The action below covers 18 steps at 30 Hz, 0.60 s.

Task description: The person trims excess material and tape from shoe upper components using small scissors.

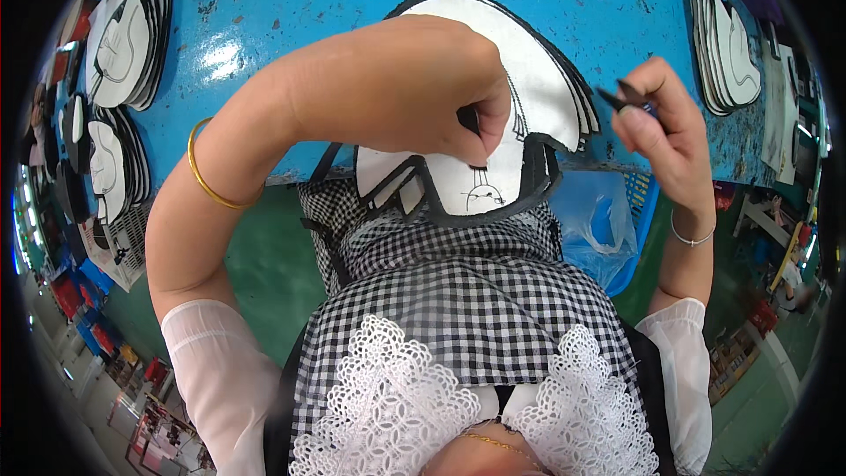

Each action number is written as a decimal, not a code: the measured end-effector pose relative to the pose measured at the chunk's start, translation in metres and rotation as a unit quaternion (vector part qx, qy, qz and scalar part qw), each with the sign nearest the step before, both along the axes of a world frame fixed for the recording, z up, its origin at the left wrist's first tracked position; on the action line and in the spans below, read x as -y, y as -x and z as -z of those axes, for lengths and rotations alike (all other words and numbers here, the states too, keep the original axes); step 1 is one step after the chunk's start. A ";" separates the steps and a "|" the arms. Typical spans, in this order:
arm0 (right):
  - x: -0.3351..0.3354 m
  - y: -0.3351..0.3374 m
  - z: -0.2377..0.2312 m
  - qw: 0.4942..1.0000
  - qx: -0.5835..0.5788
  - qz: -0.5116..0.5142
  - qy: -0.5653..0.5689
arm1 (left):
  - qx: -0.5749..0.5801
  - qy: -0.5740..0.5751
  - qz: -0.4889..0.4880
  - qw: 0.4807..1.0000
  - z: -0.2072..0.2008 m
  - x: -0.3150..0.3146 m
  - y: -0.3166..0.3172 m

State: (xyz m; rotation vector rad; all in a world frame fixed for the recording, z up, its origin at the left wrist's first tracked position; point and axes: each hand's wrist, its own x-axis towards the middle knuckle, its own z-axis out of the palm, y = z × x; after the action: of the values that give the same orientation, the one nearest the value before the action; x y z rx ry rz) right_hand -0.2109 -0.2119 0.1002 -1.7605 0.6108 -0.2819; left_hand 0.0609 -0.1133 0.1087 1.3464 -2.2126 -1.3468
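Below my view's centre, beyond the black-and-white gingham garment (467,308), a fanned stack of white, black-edged flat panels (542,79) overhangs the scuffed blue table (617,0). Its near end bears thin dark drawn linework. Over it, my left hand (397,92) pinches fingertips together, on what I cannot tell. My right hand (665,137), just beside the stack, is clamped on a small dark two-pronged tool (610,100).
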 end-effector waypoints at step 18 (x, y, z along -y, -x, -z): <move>-0.018 -0.043 0.005 0.884 -0.039 -0.269 0.379 | 0.067 0.189 -0.075 0.977 0.015 -0.007 -0.015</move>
State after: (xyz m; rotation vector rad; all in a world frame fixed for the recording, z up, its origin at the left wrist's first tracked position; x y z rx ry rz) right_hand -0.1681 -0.1944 0.0948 -2.6240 0.0151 -0.0520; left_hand 0.0759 -0.1066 0.0940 1.4534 -2.2491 -0.7542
